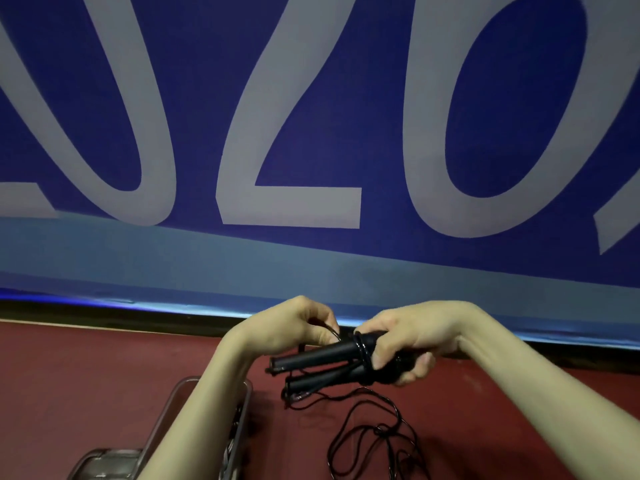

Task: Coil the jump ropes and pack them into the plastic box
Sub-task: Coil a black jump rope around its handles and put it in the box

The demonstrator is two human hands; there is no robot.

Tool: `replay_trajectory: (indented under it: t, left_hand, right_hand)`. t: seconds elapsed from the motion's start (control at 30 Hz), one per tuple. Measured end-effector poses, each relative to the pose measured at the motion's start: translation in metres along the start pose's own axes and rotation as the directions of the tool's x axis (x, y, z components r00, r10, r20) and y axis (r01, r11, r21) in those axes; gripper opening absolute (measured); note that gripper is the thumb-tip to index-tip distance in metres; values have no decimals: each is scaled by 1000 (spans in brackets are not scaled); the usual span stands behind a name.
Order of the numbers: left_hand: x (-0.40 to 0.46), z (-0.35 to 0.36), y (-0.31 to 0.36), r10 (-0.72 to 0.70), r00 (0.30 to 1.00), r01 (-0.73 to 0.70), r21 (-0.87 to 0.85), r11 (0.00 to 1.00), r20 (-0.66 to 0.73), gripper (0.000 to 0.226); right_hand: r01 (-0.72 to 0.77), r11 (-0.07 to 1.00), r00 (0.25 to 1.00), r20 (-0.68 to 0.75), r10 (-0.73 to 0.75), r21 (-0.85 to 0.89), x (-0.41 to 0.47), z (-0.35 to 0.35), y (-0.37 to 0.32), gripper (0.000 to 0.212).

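Dark red floor [86, 375] below me, running back to a blue banner w/ big pale digits; on it, bottom left, a clear plastic box [194, 403], partly hidden by my forearm, dark cord inside; to its right, loose black rope [367, 434] lies in tangled loops on the floor; beside the box's near end, something clear, can't tell what.
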State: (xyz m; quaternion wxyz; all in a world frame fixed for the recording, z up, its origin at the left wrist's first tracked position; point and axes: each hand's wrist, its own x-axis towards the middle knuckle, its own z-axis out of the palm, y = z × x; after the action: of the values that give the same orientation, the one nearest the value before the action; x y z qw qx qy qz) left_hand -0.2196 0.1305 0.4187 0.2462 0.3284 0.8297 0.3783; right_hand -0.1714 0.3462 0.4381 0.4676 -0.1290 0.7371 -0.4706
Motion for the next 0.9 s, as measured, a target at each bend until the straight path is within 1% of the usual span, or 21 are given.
replay_trajectory:
  t: [0.03, 0.07, 0.1, 0.13, 0.23, 0.27, 0.3, 0.37, 0.47, 0.53, 0.6, 0.63, 0.7, 0.73, 0.8, 0.9]
  left_hand:
    - [2, 1, 0, -22, 1000, 21, 32, 999, 7, 11]
    - [3, 3, 1, -35, 999, 35, 68, 997, 2, 9]
    - [4, 4, 3, -51, 998, 54, 112, 992, -27, 8]
    - [5, 5, 3, -63, 995, 74, 158, 985, -76, 8]
    - [9, 7, 7, -66, 968, 143, 313, 939, -243, 9]
    - [9, 7, 9, -61, 958, 161, 349, 923, -282, 9]
    - [10, 6, 11, -60, 949, 176, 361, 916, -310, 9]
    - [10, 4, 14, -79, 939, 192, 317, 929, -336, 11]
    - [8, 3, 16, -151, 929, 217, 166, 962, -339, 17]
    - [6, 3, 18, -172, 921, 220, 104, 970, -349, 25]
    - [4, 4, 23, -168, 929, 194, 47, 980, -330, 35]
    - [3, 5, 27, -163, 937, 174, 6, 985, -309, 38]
    - [0, 5, 33, -147, 952, 120, -116, 986, -267, 39]
    - [-2, 5, 37, -133, 960, 89, -181, 979, -248, 38]
    - [-5, 4, 42, -82, 970, 18, -270, 963, -227, 35]
    - [-10, -1, 49, 4, 973, -81, -327, 942, -231, 36]
  right_hand:
    - [-88, 987, 996, -37, 84, -134, 1, 1, -6, 13]
    - [-171, 951, 984, -98, 150, -259, 3, 2, -10, 10]
    - [-230, 907, 969, -165, 182, -352, 5, 3, -15, 10]
    - [-265, 871, 956, -229, 183, -413, 8, 5, -18, 10]
    - [-324, 775, 904, -418, 86, -542, 18, 10, -18, 17]
    - [-343, 740, 879, -476, 36, -578, 20, 11, -16, 19]
    - [-351, 728, 852, -523, -12, -588, 22, 13, -13, 21]
    - [-342, 743, 801, -592, -88, -574, 25, 14, -7, 22]
    - [-312, 765, 719, -666, -197, -563, 27, 17, 4, 19]
    - [-255, 817, 649, -717, -252, -518, 30, 19, 14, 18]
    - [-164, 879, 575, -767, -283, -448, 33, 20, 21, 18]
    - [-84, 918, 541, -791, -286, -389, 33, 21, 23, 20]
    - [142, 963, 496, -826, -269, -228, 31, 20, 19, 22]
    - [250, 958, 487, -836, -252, -143, 28, 21, 15, 21]
    - [421, 907, 494, -840, -225, 4, 21, 23, 6, 18]
    - [587, 802, 503, -824, -259, 106, 9, 27, -7, 12]
